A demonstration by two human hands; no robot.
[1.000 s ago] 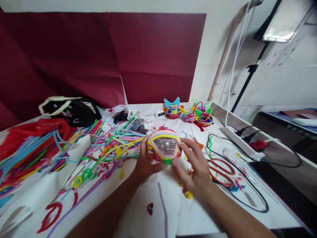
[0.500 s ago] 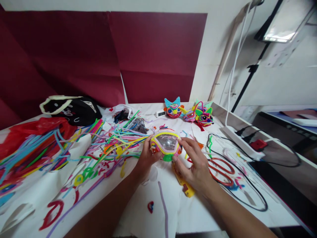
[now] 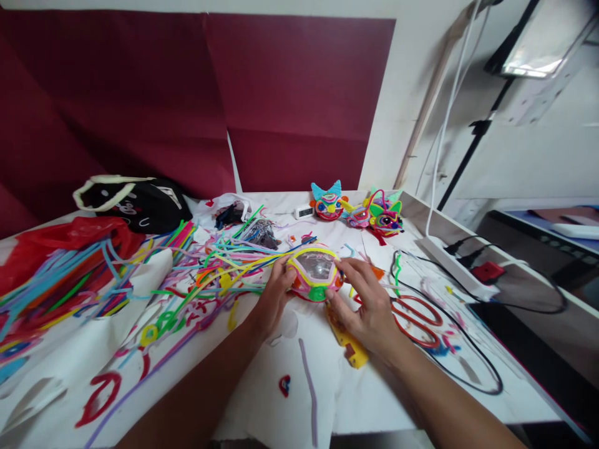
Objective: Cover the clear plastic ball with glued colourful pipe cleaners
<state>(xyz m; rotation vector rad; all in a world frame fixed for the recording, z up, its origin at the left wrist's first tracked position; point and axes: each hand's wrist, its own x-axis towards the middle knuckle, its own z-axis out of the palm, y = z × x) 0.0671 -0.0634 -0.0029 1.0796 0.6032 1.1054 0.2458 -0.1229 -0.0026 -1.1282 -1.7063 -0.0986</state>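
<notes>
Between my two hands is a small pipe-cleaner craft (image 3: 316,267) with a clear, shiny window, a yellow and pink border and a green piece at its lower edge. My left hand (image 3: 276,293) grips its left side, thumb near the front. On the right side, the fingers and thumb of my right hand (image 3: 362,299) pinch its edge. Under my right hand lies a yellow tool or strip (image 3: 353,349), partly covered. A purple pipe cleaner (image 3: 308,393) and a small red and blue piece (image 3: 284,386) rest on the white paper nearer to me.
Loose pipe cleaners (image 3: 224,268) spread across the left, beside a red plastic bag (image 3: 116,234) and a black pouch (image 3: 140,209). Finished crafts (image 3: 327,204) stand at the back. Orange-handled scissors (image 3: 423,337), a black cable (image 3: 491,391) and a power strip (image 3: 463,274) lie right.
The craft has tilted slightly, so its green lower piece shows more. My left thumb has moved up along its left edge; my right hand keeps its grip.
</notes>
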